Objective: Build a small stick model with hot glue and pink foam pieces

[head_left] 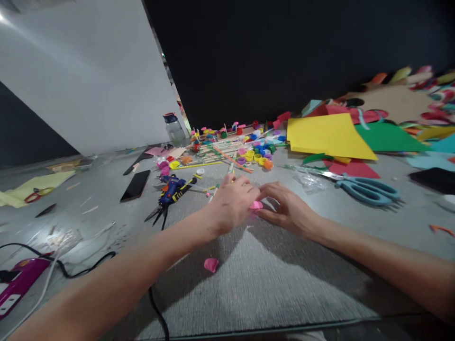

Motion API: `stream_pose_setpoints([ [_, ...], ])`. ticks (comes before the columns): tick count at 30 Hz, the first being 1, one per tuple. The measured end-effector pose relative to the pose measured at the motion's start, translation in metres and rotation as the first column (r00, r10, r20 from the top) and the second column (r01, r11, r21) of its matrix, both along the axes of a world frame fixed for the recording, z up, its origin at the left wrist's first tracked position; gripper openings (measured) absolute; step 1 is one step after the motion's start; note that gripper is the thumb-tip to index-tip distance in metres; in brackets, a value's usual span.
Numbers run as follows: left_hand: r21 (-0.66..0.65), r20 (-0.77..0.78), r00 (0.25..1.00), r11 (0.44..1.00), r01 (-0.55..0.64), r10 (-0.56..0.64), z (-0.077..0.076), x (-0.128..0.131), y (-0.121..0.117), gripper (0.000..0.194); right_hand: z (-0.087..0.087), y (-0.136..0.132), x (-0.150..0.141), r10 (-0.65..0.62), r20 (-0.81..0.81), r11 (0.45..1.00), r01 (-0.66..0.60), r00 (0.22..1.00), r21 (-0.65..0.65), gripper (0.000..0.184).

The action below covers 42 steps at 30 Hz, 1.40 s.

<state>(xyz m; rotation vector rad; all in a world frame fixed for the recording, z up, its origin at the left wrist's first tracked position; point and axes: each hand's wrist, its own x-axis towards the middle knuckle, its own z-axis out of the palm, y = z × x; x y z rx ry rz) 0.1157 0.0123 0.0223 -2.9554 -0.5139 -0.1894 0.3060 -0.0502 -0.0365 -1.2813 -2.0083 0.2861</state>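
Both my hands meet over the middle of the grey table (pixel 256 279). A small pink piece (pixel 256 205), perhaps modelling clay, lies between my right hand (pixel 291 208)'s thumb and index finger, which are closed on it. My left hand (pixel 231 203) is curled right beside it, touching my right fingertips. Its own fingertips are mostly hidden, so what they hold does not show. Past the left knuckles a thin pale patterned stick (pixel 231 168) pokes out; whether it is gripped is unclear. Nearer me, a loose pink lump (pixel 211 265) rests on the table.
A blue glue gun (pixel 173 189) and a phone (pixel 135 185) lie left, with a purple power strip (pixel 21 284) and cables nearer. Blue-handled scissors (pixel 369 188) and yellow paper (pixel 327 136) are right. Coloured bottle caps (pixel 258 155) and sticks crowd the back.
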Motion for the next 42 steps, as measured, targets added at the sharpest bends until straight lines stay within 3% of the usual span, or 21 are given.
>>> stream_pose_setpoints([
  [10,-0.061,0.01,1.0,0.998,0.001,0.0,-0.005,0.005,0.003,0.011,-0.001,0.004,0.0,-0.005,0.028,1.0,0.004,1.0,0.029,0.006],
  [17,-0.074,0.163,0.987,0.997,0.013,-0.001,0.003,-0.019,0.009,0.038,0.003,-0.002,0.002,-0.039,0.015,0.998,0.039,0.999,-0.045,0.023],
  [20,-0.23,0.287,0.946,0.97,-0.082,0.149,0.012,-0.043,0.022,0.054,0.001,-0.002,0.001,-0.054,0.036,0.996,0.056,0.998,-0.071,0.027],
  [22,-0.442,0.314,0.896,0.884,-0.155,0.314,0.013,-0.06,0.033,0.058,0.0,0.001,-0.001,-0.06,0.053,0.996,0.063,0.997,-0.058,0.027],
  [26,-0.844,0.188,0.786,0.506,-0.177,0.589,-0.001,-0.084,0.051,0.071,-0.001,0.009,-0.006,-0.025,0.084,1.0,0.026,0.996,-0.008,0.015],
  [28,-0.934,0.139,0.751,0.338,-0.117,0.645,-0.014,-0.09,0.054,0.073,-0.001,0.012,-0.006,-0.001,0.097,1.0,0.001,0.995,-0.001,0.01],
  [30,-0.972,0.123,0.727,0.23,-0.049,0.676,-0.023,-0.091,0.051,0.074,-0.001,0.015,-0.004,0.018,0.11,1.0,-0.02,0.994,0.01,0.011],
  [34,-0.994,0.091,0.715,0.111,0.019,0.693,-0.03,-0.087,0.036,0.072,-0.001,0.018,0.004,0.06,0.14,0.997,-0.066,0.988,0.04,0.015],
  [37,-0.998,0.039,0.731,0.061,-0.003,0.682,-0.027,-0.088,0.024,0.073,0.002,0.016,0.01,0.092,0.125,0.996,-0.093,0.988,0.003,0.024],
  [39,-0.997,0.037,0.723,0.077,-0.022,0.689,-0.025,-0.089,0.021,0.072,0.006,0.013,0.013,0.078,0.077,0.997,-0.076,0.994,-0.028,0.028],
  [42,-0.985,0.081,0.714,0.164,-0.048,0.696,-0.021,-0.09,0.028,0.061,0.011,0.008,0.016,-0.085,-0.011,0.987,0.082,0.996,-0.136,0.027],
])
